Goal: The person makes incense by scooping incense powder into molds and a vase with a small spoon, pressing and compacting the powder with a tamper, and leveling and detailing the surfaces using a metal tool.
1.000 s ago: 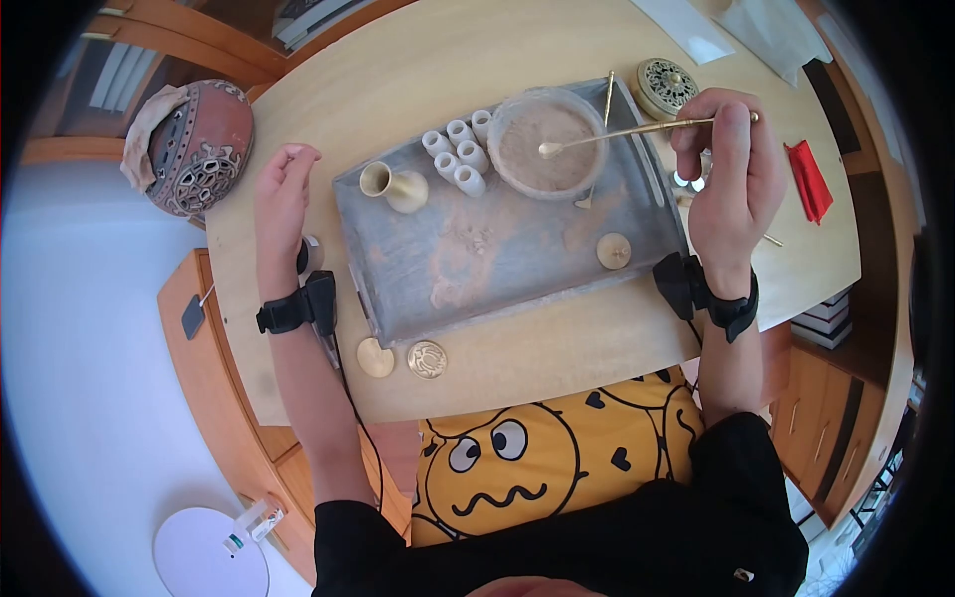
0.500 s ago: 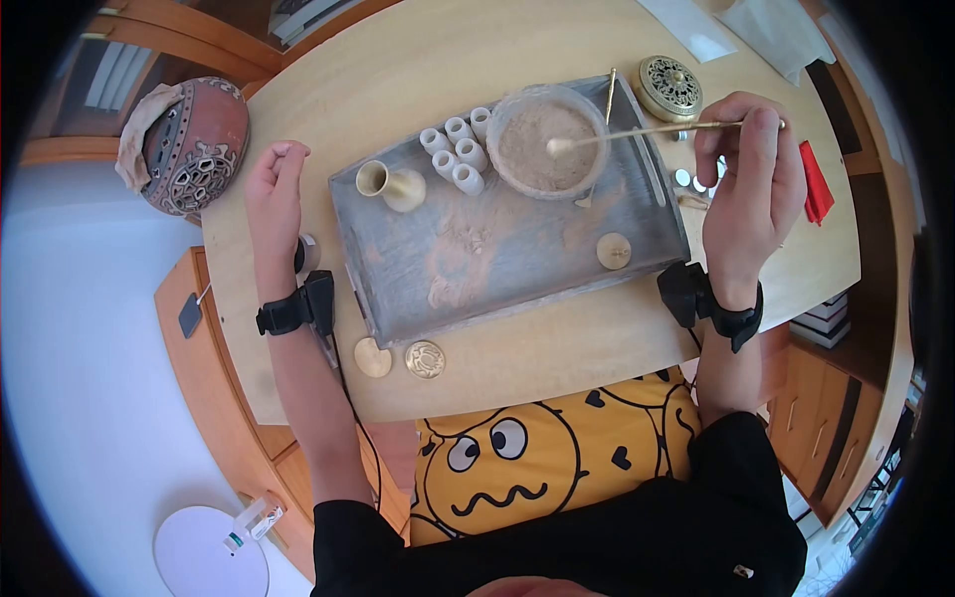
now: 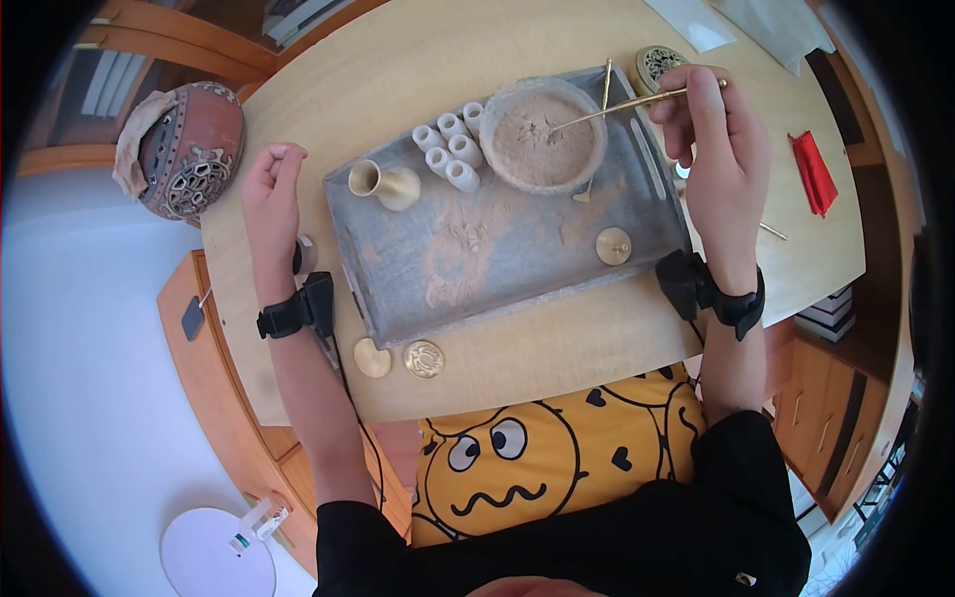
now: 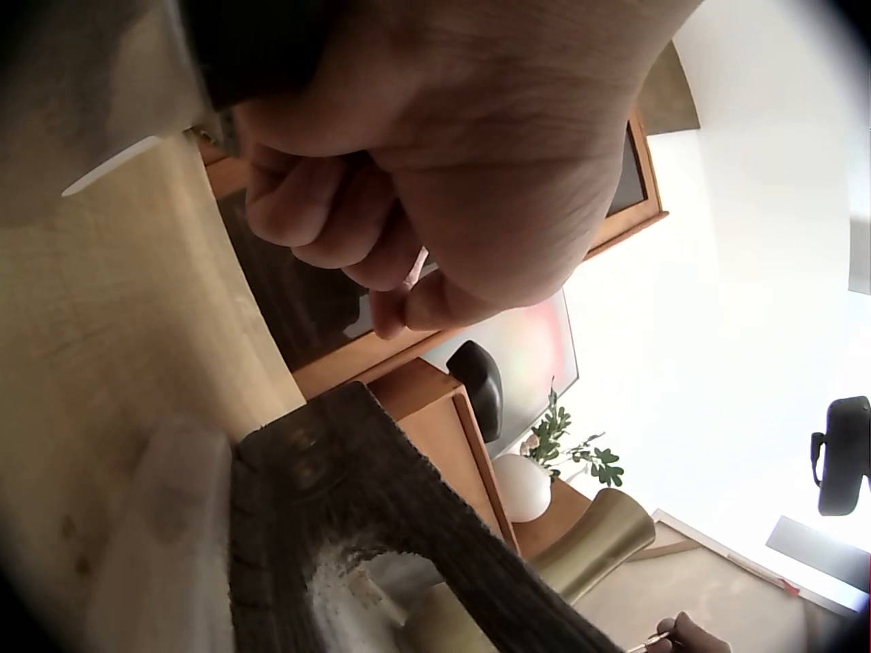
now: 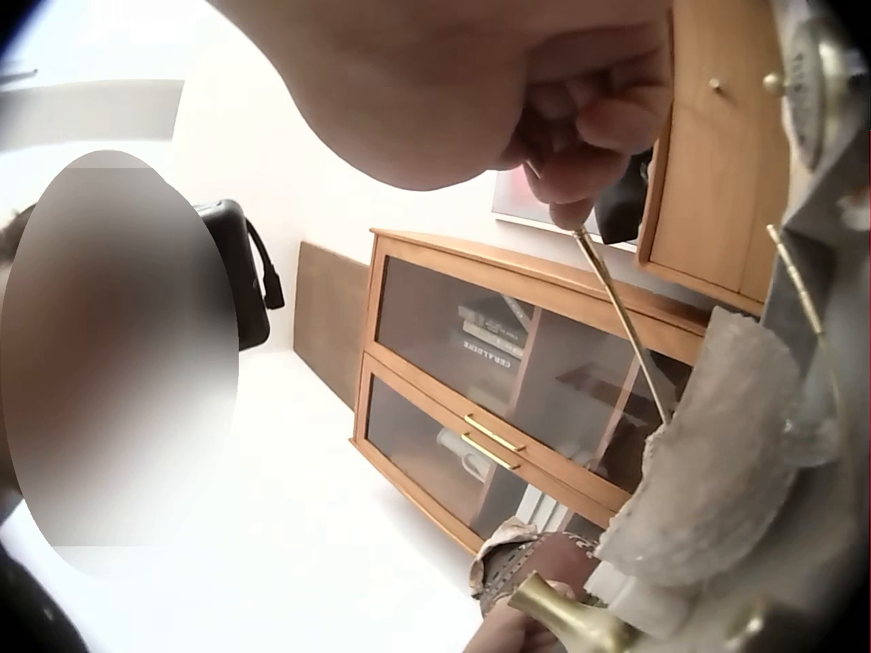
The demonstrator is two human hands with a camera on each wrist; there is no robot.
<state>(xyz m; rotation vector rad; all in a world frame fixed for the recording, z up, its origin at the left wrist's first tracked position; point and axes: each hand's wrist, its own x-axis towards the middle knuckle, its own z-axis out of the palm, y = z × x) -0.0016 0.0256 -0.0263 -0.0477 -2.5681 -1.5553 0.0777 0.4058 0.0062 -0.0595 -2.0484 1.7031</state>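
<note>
My right hand [image 3: 724, 169] pinches the handle of a slender brass spoon [image 3: 637, 102] beyond the tray's right side. The spoon slants down to the left, its tip in the brownish powder [image 3: 537, 149] of a round whitish bowl [image 3: 601, 159]. Small marks break the powder around the tip. In the right wrist view the spoon's shaft [image 5: 626, 320] reaches down behind the bowl's rim [image 5: 721, 449], which hides the tip. My left hand [image 3: 271, 204] is raised off the tray's left side, fingers loosely curled, holding nothing.
The grey tray [image 3: 398, 298] also bears a brass vase [image 3: 398, 189], several white tubes [image 3: 462, 176] and a knobbed brass disc [image 3: 613, 246]. Two brass discs [image 3: 424, 359] lie in front. A pierced brass lid [image 3: 659, 66], red pouch [image 3: 814, 174] and patterned pot [image 3: 199, 149] stand around.
The right hand shifted right, then back left and farther up the table. The spoon's tip, earlier above smooth powder, is now in it, and the surface is disturbed. The left hand barely moved.
</note>
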